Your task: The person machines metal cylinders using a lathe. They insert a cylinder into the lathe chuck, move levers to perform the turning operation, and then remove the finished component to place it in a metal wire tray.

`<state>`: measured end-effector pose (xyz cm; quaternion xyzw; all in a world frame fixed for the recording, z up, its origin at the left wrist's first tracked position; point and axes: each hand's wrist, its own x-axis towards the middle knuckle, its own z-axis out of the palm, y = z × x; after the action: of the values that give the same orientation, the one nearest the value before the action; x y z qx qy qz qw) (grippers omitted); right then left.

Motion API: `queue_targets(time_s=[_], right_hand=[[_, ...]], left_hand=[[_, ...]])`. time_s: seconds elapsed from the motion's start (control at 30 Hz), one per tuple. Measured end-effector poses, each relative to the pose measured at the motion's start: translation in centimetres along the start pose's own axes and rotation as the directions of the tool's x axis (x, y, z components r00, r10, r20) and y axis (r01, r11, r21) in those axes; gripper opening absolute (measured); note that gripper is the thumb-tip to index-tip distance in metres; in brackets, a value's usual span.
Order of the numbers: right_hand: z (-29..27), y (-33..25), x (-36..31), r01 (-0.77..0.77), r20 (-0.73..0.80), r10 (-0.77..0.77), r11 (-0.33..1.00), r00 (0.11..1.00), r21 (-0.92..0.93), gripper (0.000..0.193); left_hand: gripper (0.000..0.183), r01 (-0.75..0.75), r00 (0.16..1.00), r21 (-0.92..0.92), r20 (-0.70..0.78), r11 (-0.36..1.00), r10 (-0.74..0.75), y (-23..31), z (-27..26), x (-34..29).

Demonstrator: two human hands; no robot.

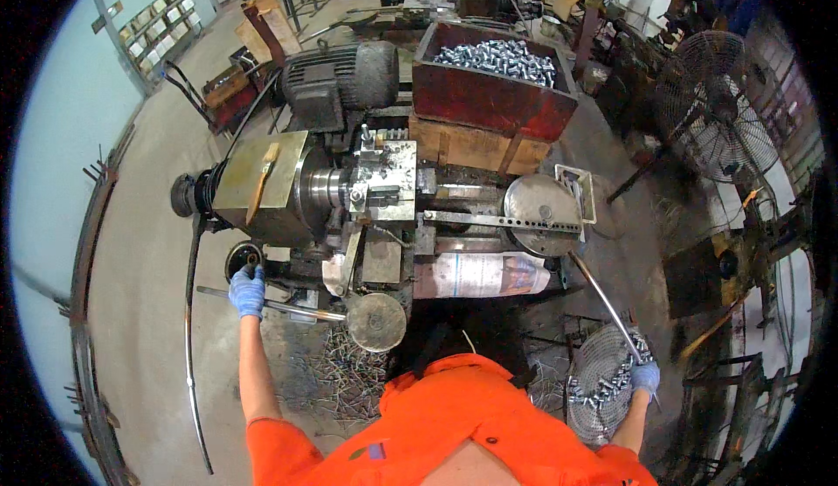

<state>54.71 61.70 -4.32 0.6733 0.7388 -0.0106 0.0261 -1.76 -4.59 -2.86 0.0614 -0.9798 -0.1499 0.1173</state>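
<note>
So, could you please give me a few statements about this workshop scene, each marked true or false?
1. The blue-gloved left hand is at a small black round wheel. True.
2. The blue-gloved right hand rests on the large grey metal disc. False: it is closed around the lower end of a long shiny metal rod.
3. The deep dark-red metal bin holds many small silver metal pieces. True.
4. The wooden-handled brush lies on the floor. False: it lies on top of the yellowish metal housing.
5. The ribbed grey motor sits to the left of the bin. True.
</note>
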Motion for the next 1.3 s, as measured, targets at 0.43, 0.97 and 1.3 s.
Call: queue_targets(time_s=[0.43, 0.97, 1.3], right_hand=[[1.4, 0.8, 0.4, -0.02, 0.064, 0.023, 0.998, 0.998, -0.052, 0.04], [0.3, -0.6, -0.4, -0.108, 0.151, 0.123, 0.989, 0.981, -0.102, 0.04], [1.3, -0.1, -0.8, -0.073, 0.068, 0.078, 0.994, 0.995, -0.082, 0.037]], left_hand=[[0.028, 0.03, 0.999, -0.017, -0.028, 0.999, -0.031, 2.3, -1.5, -0.8], [0.031, 0.029, 0.999, -0.053, -0.019, 0.998, -0.03, 1.2, -0.8, -0.4], [0.03, 0.049, 0.999, -0.231, 0.009, 0.972, -0.048, -2.3, 2.4, 1.1]])
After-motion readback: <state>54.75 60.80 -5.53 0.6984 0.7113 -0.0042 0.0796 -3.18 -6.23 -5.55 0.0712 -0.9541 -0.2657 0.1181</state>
